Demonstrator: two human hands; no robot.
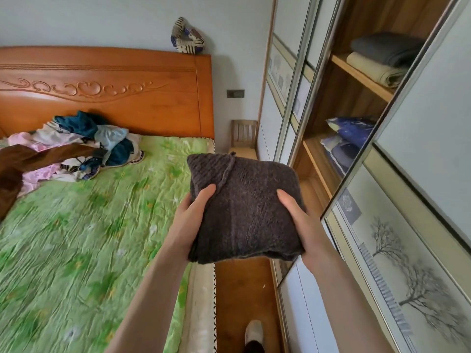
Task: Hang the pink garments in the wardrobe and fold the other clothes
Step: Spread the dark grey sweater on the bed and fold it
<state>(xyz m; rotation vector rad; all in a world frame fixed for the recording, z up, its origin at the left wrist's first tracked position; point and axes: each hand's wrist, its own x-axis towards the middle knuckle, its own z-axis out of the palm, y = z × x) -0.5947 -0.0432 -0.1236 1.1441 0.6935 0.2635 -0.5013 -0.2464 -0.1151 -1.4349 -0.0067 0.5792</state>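
Observation:
A folded dark brown knitted sweater (pixel 244 210) is held in the air between the bed and the wardrobe. My left hand (pixel 190 220) grips its left side, thumb on top. My right hand (pixel 303 225) grips its right side, thumb on top as well. A heap of unfolded clothes (pixel 84 143) lies near the headboard on the green bedspread (pixel 76 238): pink garments (pixel 38 174), a brown one (pixel 33 156), teal and light blue ones. The wardrobe (pixel 339 103) stands open on the right, with wooden shelves.
Folded grey and cream textiles (pixel 382 59) lie on the upper shelf, blue bedding (pixel 349 138) on the one below. Sliding doors with tree prints (pixel 407 263) flank the opening. A small wooden chair (pixel 243 138) stands past the bed. A narrow wooden floor strip (pixel 242 289) runs between bed and wardrobe.

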